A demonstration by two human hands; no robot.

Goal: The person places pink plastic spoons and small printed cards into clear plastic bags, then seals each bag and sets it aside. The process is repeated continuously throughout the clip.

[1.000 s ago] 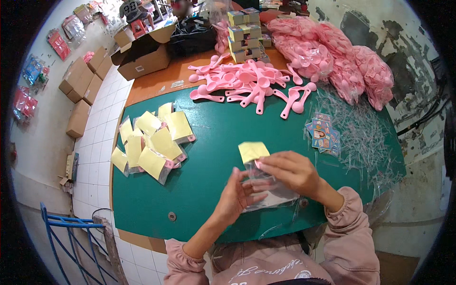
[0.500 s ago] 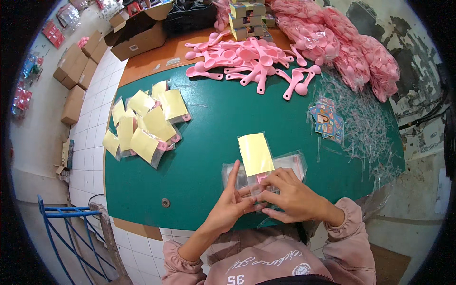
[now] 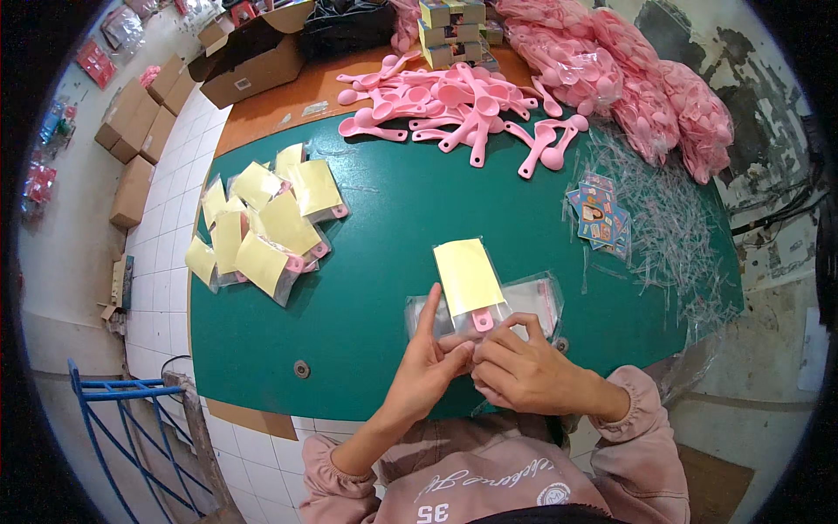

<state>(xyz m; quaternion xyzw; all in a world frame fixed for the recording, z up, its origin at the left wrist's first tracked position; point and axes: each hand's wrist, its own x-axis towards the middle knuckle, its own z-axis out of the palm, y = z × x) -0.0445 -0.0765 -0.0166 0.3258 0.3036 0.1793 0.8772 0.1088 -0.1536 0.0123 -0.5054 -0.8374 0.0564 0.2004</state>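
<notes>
Between my hands lies a clear plastic bag [image 3: 499, 307] with a yellow card [image 3: 470, 274] in it. The holed end of a pink measuring spoon [image 3: 483, 320] shows below the card. My left hand [image 3: 422, 365] grips the bag's near left edge, its thumb pressed toward the fingers and its index finger stretched along the side. At the near right edge my right hand [image 3: 528, 371] pinches the plastic, its index finger bent and raised. Fingers hide the bag's near end. Flat empty clear bags [image 3: 534, 299] lie underneath, partly covered.
Filled bags with yellow cards [image 3: 288, 223] are heaped at left on the green table mat [image 3: 401, 223]. Loose pink spoons [image 3: 454, 105] lie at the back, near large bags of spoons [image 3: 628, 83]. Printed cards [image 3: 601, 218] and clear plastic strips [image 3: 668, 223] lie at right.
My right hand has shifted slightly toward me, uncovering more of the spoon's pink handle end. My left thumb has come nearer the bag's edge. The bag stays almost where it was.
</notes>
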